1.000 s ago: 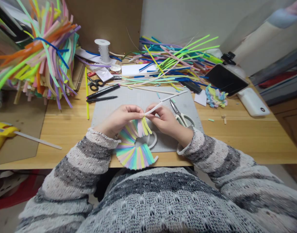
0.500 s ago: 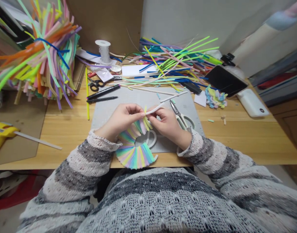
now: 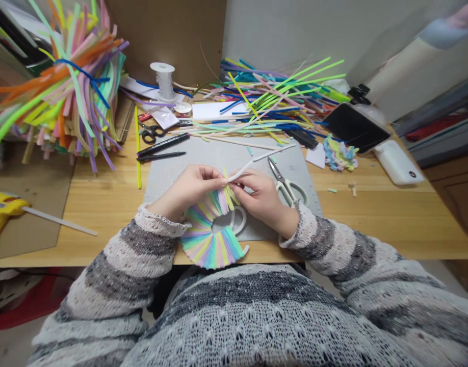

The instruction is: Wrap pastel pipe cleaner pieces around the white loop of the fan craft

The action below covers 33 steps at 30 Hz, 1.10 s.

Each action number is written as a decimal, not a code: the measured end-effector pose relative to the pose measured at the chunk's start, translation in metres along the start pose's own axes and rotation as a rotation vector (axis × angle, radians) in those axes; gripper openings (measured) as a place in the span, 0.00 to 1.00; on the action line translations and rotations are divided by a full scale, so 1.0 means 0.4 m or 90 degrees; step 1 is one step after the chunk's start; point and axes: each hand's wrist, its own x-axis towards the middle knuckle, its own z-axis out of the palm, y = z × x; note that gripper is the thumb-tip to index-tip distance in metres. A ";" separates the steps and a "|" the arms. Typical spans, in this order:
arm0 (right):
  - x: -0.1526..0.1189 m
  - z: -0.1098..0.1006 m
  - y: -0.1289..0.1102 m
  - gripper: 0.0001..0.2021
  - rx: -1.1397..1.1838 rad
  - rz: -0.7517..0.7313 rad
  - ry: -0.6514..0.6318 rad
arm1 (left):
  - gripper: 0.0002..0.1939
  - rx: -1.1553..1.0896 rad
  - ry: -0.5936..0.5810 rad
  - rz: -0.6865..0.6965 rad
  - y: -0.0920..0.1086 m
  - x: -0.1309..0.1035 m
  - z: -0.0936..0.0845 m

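A curved fan of pastel pipe cleaners [image 3: 209, 248], striped green, yellow, pink and purple, hangs over the table's front edge. My left hand [image 3: 196, 187] is closed on its upper end, thumb and forefinger pinching at the junction with a white pipe cleaner [image 3: 243, 169]. Close against it, my right hand [image 3: 260, 196] has its fingers pinched around the yellow strands at the same end. The white pipe cleaner rises from between the fingertips toward the upper right. Another white loop [image 3: 239, 220] curls below my right hand. Exactly which strand each fingertip presses is partly hidden.
White-handled scissors [image 3: 289, 188] lie right of my right hand on a grey cutting mat [image 3: 169, 176]. Black pens [image 3: 163, 145], black scissors [image 3: 152, 133] and loose pipe cleaners [image 3: 287, 92] lie behind. At left are a big pipe cleaner bundle [image 3: 73, 86] and a yellow glue gun [image 3: 4, 211].
Both hands have shifted slightly left with the fan's upper end. The yellow strand tip and the white pipe cleaner's lower end moved left with them. Both hands remain closed.
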 end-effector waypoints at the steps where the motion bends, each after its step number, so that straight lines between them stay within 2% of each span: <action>1: 0.000 0.000 0.000 0.06 0.004 -0.001 -0.002 | 0.13 0.007 0.001 -0.003 -0.001 0.000 -0.001; 5: 0.003 0.002 -0.002 0.04 0.022 0.006 0.000 | 0.13 0.028 0.011 0.000 -0.011 0.004 0.000; 7: 0.005 0.005 -0.002 0.05 0.047 0.050 -0.008 | 0.13 0.022 0.020 0.008 -0.016 0.008 0.003; 13: 0.018 0.021 0.011 0.11 0.275 0.336 -0.005 | 0.14 -0.110 0.027 0.077 -0.022 0.019 0.010; 15: 0.022 0.025 0.012 0.12 0.326 0.387 0.003 | 0.14 -0.137 0.019 0.076 -0.022 0.019 0.011; 22: 0.027 0.023 0.003 0.12 0.340 0.398 -0.002 | 0.11 -0.202 0.024 0.033 -0.020 0.016 0.017; 27: 0.025 0.024 0.000 0.12 0.325 0.380 -0.006 | 0.06 -0.152 0.028 0.019 -0.013 0.015 0.014; 33: 0.024 0.026 -0.003 0.14 0.316 0.391 0.015 | 0.05 -0.088 0.055 0.044 -0.010 0.010 0.018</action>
